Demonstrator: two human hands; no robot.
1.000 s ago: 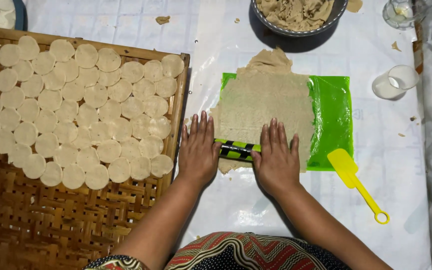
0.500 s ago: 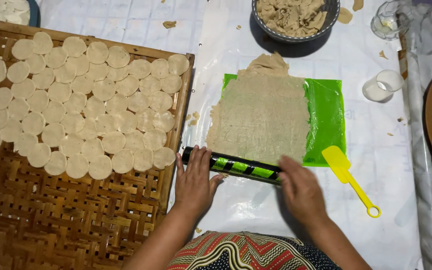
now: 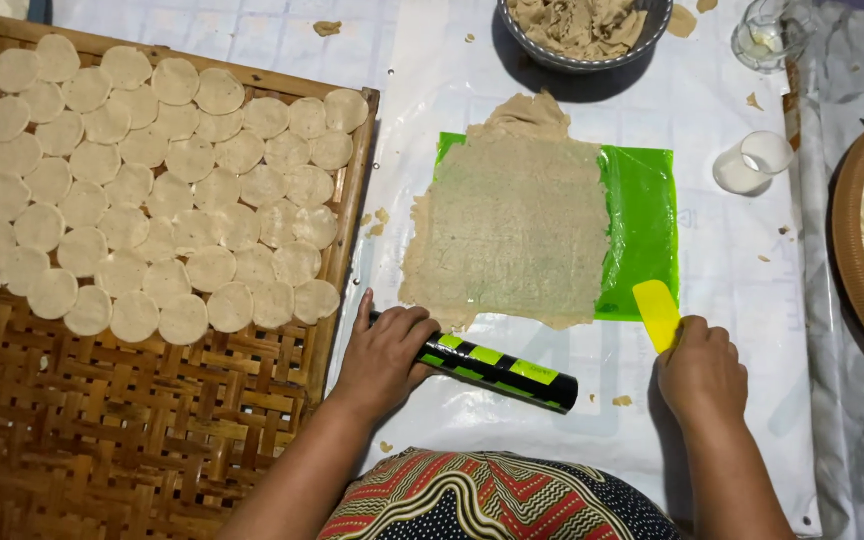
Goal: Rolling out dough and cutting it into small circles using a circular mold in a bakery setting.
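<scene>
The left hand (image 3: 384, 350) is closed over the near-left end of a black rolling pin with green stripes (image 3: 492, 367); the pin's long axis is laid slantwise across the white-covered worktop (image 3: 432, 110), from the left hand down towards the right, its free end stopping short of the right hand (image 3: 702, 372); that hand is wrapped around the handle of a yellow scraper (image 3: 658, 312), whose blade is pointed away from the person and is rested at the near right corner of the green plastic sheet (image 3: 642, 220). The rolled sheet of dough (image 3: 512, 225) is spread over the left part of that green sheet, just beyond both hands and nearer the left one (its near edge almost meets the pin). The hands are held well apart, each clamped on its own tool. A woven bamboo tray (image 3: 152, 440) with cut dough rounds (image 3: 142, 190) is set to the left; a bowl of dough (image 3: 580, 25) is placed beyond; a small white cup (image 3: 752, 162) is seen to the right.
</scene>
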